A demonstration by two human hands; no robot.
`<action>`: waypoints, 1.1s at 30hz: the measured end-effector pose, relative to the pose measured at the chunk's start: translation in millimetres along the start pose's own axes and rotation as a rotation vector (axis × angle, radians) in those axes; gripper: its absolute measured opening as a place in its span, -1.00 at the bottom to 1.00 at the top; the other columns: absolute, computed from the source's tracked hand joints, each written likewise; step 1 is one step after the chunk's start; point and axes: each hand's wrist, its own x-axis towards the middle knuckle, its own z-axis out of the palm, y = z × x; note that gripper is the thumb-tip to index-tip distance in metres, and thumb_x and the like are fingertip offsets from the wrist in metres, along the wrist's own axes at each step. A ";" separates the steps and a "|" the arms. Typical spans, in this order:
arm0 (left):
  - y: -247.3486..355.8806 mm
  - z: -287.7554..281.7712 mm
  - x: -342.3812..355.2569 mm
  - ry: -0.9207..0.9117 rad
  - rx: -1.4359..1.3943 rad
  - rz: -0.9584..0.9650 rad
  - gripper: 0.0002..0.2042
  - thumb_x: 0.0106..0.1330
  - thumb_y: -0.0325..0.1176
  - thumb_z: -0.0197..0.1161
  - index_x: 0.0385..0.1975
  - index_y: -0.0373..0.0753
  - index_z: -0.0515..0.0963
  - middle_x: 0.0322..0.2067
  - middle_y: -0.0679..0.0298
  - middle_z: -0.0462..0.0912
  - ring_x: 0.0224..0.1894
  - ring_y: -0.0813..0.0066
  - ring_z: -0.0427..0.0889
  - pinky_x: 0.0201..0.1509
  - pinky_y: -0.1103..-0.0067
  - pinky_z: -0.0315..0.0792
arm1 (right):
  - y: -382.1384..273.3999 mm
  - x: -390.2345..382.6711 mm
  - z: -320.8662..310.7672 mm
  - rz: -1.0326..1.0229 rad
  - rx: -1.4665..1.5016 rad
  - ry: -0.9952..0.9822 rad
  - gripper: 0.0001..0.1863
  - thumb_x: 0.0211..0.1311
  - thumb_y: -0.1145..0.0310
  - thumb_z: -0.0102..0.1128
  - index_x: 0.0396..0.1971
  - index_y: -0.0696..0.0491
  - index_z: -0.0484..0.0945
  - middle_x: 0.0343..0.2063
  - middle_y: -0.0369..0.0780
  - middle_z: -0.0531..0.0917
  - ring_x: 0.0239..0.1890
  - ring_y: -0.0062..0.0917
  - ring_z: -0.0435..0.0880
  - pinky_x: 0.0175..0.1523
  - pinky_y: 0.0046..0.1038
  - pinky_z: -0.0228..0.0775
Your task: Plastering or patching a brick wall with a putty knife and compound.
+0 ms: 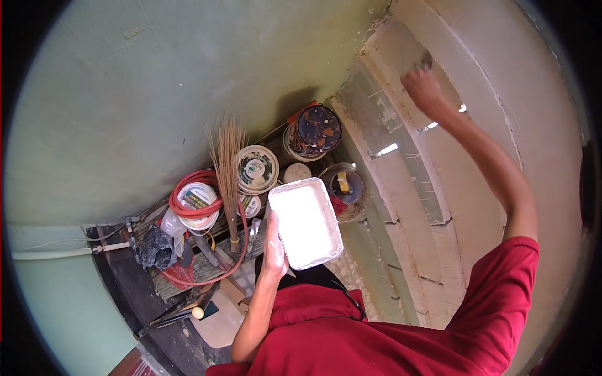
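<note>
My left hand (274, 250) grips the near left edge of a white rectangular tray (305, 222) filled with white paste, holding it level in front of my chest. My right hand (421, 84) is raised high against the plastered wooden frame (401, 163) and closed around a small dark tool (427, 61) whose tip touches the pale surface. The tool is mostly hidden by my fingers. Pale filler covers parts of the frame.
Below stand several paint buckets: a dark-lidded one (316, 130), a white-lidded one (257, 168), an open one (345, 188). A straw broom (229, 182), a red coiled hose (191, 188), a black bag (157, 249) and a white pipe (50, 254) crowd the floor by the green wall (157, 81).
</note>
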 end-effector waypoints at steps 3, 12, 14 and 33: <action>-0.2 1.8 3.5 -0.022 -0.001 -0.013 -0.45 0.45 -0.01 -0.22 0.24 -0.33 0.14 0.14 0.15 0.34 0.16 0.41 0.36 0.24 0.48 0.24 | -29.4 -22.6 -26.1 0.099 0.028 -0.169 -0.91 0.05 0.45 0.13 -0.51 0.02 0.62 -0.52 -0.21 0.65 -0.42 -0.34 0.66 -0.32 -0.30 0.46; 4.2 14.6 2.9 0.010 0.036 -0.021 -0.45 0.45 0.00 -0.22 0.22 -0.35 0.17 0.13 0.14 0.35 0.14 0.40 0.37 0.23 0.47 0.26 | -15.4 3.9 -10.9 0.128 -0.013 -0.085 -0.86 0.05 0.46 0.13 -0.57 -0.03 0.67 -0.54 -0.23 0.66 -0.37 -0.42 0.69 -0.37 -0.33 0.48; 6.6 13.3 -0.1 0.002 0.037 -0.033 -0.44 0.45 0.00 -0.22 0.22 -0.35 0.16 0.13 0.14 0.35 0.15 0.40 0.37 0.23 0.48 0.27 | -32.8 -16.6 -28.2 0.123 -0.021 -0.176 -0.87 0.05 0.45 0.14 -0.56 -0.03 0.67 -0.54 -0.23 0.66 -0.31 -0.43 0.69 -0.35 -0.34 0.49; 0.6 15.8 11.7 -0.015 -0.006 -0.007 -0.46 0.45 -0.01 -0.20 0.21 -0.33 0.21 0.12 0.14 0.40 0.12 0.38 0.42 0.22 0.47 0.28 | -39.6 7.6 -58.5 0.099 0.001 -0.236 -0.89 0.06 0.41 0.13 -0.52 -0.09 0.65 -0.50 -0.27 0.65 -0.37 -0.43 0.67 -0.15 -0.32 0.42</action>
